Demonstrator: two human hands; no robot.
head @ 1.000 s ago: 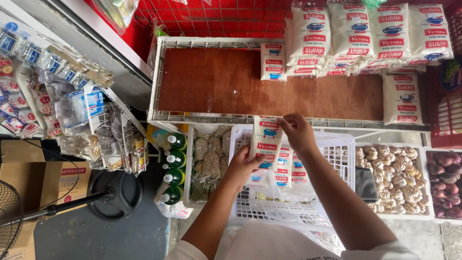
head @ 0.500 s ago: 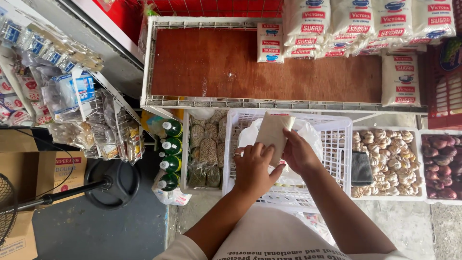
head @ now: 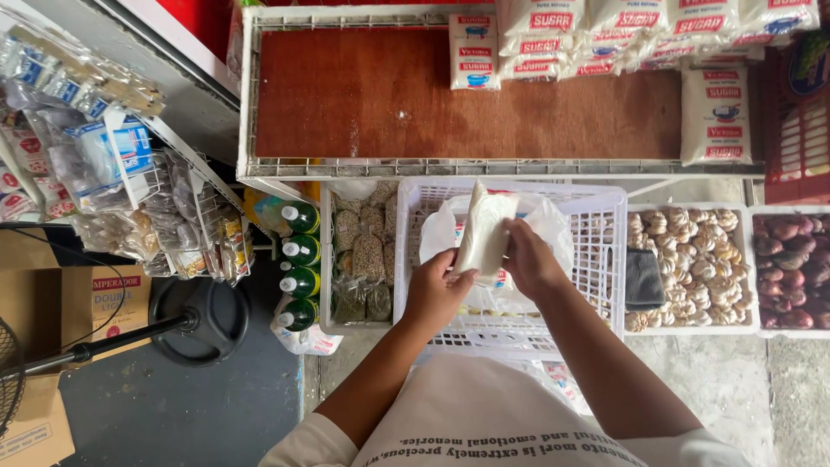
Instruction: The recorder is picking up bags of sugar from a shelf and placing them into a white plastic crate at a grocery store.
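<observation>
At the centre of the frame, both hands gripped one white packet over the white crate. The left hand clasped its lower end, the right hand its right edge. Its long axis ran up the frame, tilting slightly right. It looked plump, soft and plastic-wrapped.

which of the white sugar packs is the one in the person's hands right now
The white pack held by both the left hand and right hand, above the white plastic basket. All the other packs rest on the brown shelf, untouched.
</observation>
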